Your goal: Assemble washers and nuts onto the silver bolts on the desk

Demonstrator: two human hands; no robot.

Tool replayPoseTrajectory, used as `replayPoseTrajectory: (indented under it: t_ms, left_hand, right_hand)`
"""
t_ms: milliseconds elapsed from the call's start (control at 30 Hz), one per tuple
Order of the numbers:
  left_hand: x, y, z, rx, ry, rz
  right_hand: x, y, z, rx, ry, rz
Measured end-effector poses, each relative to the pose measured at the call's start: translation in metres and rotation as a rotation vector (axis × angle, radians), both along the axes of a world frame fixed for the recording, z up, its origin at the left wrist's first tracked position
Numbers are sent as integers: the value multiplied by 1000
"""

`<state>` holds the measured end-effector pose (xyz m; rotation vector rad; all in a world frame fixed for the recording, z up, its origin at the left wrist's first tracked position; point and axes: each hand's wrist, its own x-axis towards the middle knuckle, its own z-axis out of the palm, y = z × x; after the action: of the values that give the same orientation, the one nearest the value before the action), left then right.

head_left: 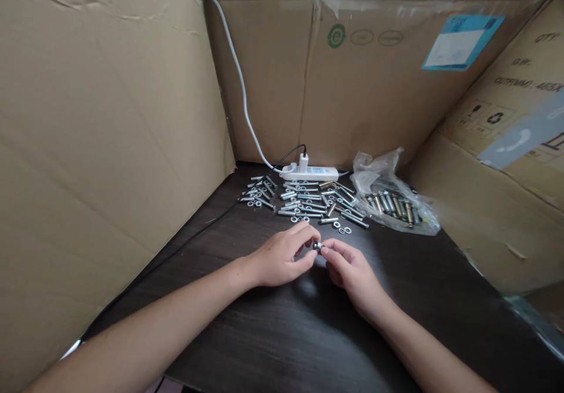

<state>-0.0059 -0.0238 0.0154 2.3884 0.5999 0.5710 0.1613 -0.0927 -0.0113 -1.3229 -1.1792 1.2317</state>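
Observation:
Between my two hands, above the dark table, is a small shiny bolt point(318, 245), mostly covered by fingertips. My left hand point(286, 255) pinches its left end with thumb and fingers. At the other end, the thumb and index finger of my right hand point(350, 266) close on it. Just beyond my hands lie loose bolts and metal sleeves point(308, 197), along with a hex nut point(336, 225) and flat washers point(348, 230). A smaller group of bolts, nuts and washers point(263, 192) lies to the left.
Behind the hardware stands a white power strip point(315, 174) with a plugged-in adapter point(304, 162). A clear plastic bag point(425, 219) of assembled expansion bolts lies at the right. A black cable point(194, 237) crosses the table's left side. Cardboard walls point(273, 87) surround the table point(273, 334).

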Motion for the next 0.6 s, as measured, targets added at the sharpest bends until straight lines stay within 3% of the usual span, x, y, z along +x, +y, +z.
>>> replayPoseTrajectory:
  t_ms: [600]
  left_hand:
    - [0,0,-2,-15,-6,8]
  right_hand:
    - [-1,0,-1,-19,41,5]
